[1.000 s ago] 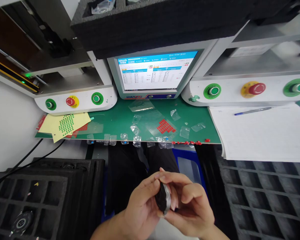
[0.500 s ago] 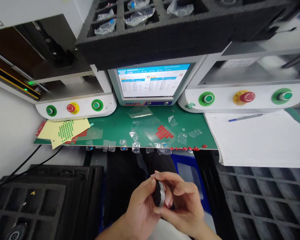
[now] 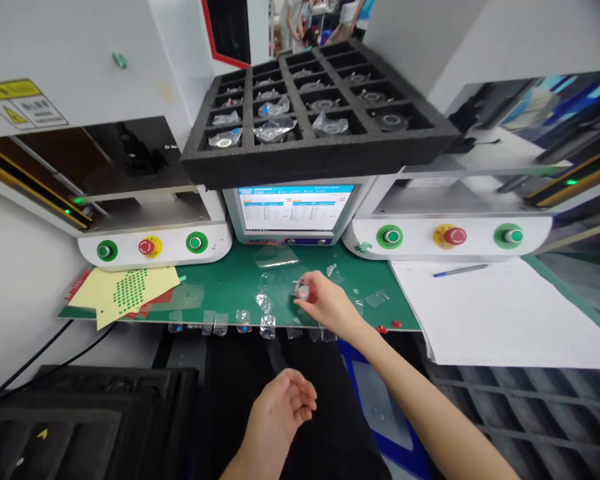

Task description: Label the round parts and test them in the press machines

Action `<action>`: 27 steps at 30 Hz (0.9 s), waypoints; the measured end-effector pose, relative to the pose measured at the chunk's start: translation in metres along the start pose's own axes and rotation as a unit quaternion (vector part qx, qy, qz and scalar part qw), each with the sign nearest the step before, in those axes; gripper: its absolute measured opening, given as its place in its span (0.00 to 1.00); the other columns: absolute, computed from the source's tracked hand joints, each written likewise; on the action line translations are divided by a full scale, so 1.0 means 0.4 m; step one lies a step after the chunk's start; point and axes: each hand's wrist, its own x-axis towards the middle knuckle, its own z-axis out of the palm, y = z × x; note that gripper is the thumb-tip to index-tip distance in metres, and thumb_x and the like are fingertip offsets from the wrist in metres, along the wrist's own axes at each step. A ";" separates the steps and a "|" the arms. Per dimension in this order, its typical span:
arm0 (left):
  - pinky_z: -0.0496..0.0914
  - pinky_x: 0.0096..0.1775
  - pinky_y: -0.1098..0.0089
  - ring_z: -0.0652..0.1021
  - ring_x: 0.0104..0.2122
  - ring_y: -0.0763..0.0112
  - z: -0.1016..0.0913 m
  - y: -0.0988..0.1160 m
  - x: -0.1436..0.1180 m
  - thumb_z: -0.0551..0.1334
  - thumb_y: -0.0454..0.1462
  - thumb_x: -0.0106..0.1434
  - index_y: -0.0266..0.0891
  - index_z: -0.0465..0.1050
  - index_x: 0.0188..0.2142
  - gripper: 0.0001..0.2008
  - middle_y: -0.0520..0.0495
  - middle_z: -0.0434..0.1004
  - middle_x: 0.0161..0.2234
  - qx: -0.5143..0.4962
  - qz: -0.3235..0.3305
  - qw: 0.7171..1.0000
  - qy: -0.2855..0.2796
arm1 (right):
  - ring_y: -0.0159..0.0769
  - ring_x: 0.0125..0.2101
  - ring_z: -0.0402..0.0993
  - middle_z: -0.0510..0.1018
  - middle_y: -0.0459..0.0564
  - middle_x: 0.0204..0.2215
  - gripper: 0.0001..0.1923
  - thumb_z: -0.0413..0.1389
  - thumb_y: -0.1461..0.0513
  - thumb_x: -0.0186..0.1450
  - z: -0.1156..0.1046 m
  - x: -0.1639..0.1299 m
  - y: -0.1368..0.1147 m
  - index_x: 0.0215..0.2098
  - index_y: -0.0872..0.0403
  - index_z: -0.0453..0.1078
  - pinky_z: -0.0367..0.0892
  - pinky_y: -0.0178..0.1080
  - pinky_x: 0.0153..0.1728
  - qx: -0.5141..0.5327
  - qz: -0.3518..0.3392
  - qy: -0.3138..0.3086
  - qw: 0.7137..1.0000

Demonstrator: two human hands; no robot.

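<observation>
My right hand (image 3: 330, 303) reaches over the green work mat (image 3: 220, 267), thumb and fingers closed on a small round part (image 3: 303, 290) with a dark, metallic look. The part is just above the mat, and the hand covers much of it and most of the red stickers nearby. Below the mat's front edge, over my lap, my left hand (image 3: 280, 410) is loosely curled with thumb and fingers apart; nothing shows in it. Small clear plastic pieces (image 3: 267, 325) line the mat's edge, some with blue dots.
A black foam tray (image 3: 310, 157) of round parts, some bagged, stands above the monitor (image 3: 290, 213). Machine buttons (image 3: 197, 242) flank it. Paper (image 3: 500, 313) with a pen (image 3: 460, 271) lies right, a yellow sticker sheet (image 3: 140, 290) left. More foam trays (image 3: 510, 400) sit low on both sides.
Both hands held the round part together over my lap. My right hand has carried it forward to the mat, and my left hand has let go. The view has tilted up, showing more of the tray.
</observation>
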 end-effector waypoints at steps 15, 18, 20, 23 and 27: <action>0.60 0.28 0.75 0.67 0.22 0.77 -0.039 0.036 0.016 0.70 0.38 0.48 0.34 0.67 0.23 0.13 0.50 0.69 0.22 0.071 0.165 0.981 0.069 | 0.40 0.47 0.72 0.75 0.55 0.46 0.10 0.54 0.63 0.67 0.025 0.182 0.041 0.47 0.56 0.64 0.65 0.38 0.45 -0.068 -0.080 -0.105 0.989; 0.60 0.28 0.74 0.66 0.22 0.76 -0.023 0.033 0.016 0.70 0.41 0.49 0.35 0.67 0.23 0.14 0.50 0.69 0.22 0.092 0.193 0.975 0.061 | 0.39 0.43 0.73 0.76 0.54 0.41 0.06 0.50 0.66 0.68 -0.019 0.159 0.078 0.40 0.56 0.68 0.65 0.37 0.42 -0.094 -0.089 -0.121 0.984; 0.60 0.29 0.73 0.66 0.24 0.75 -0.018 0.033 0.016 0.67 0.41 0.52 0.36 0.67 0.24 0.13 0.51 0.69 0.22 0.107 0.211 0.968 0.079 | 0.38 0.36 0.74 0.76 0.52 0.35 0.06 0.51 0.69 0.66 -0.043 0.145 0.104 0.35 0.56 0.69 0.65 0.36 0.37 -0.111 -0.093 -0.142 0.979; 0.60 0.30 0.73 0.66 0.25 0.74 -0.014 0.032 0.020 0.65 0.41 0.54 0.36 0.67 0.24 0.12 0.51 0.69 0.23 0.127 0.207 0.966 0.088 | 0.36 0.32 0.74 0.77 0.49 0.31 0.06 0.53 0.68 0.65 -0.058 0.125 0.135 0.32 0.54 0.70 0.63 0.35 0.33 -0.123 -0.108 -0.167 0.972; 0.59 0.30 0.73 0.66 0.24 0.74 0.002 0.027 0.013 0.65 0.43 0.51 0.36 0.67 0.23 0.12 0.50 0.69 0.22 0.152 0.194 0.965 0.090 | 0.36 0.30 0.74 0.77 0.50 0.30 0.09 0.50 0.67 0.66 -0.046 0.077 0.123 0.32 0.54 0.71 0.63 0.35 0.30 -0.120 -0.165 -0.161 0.966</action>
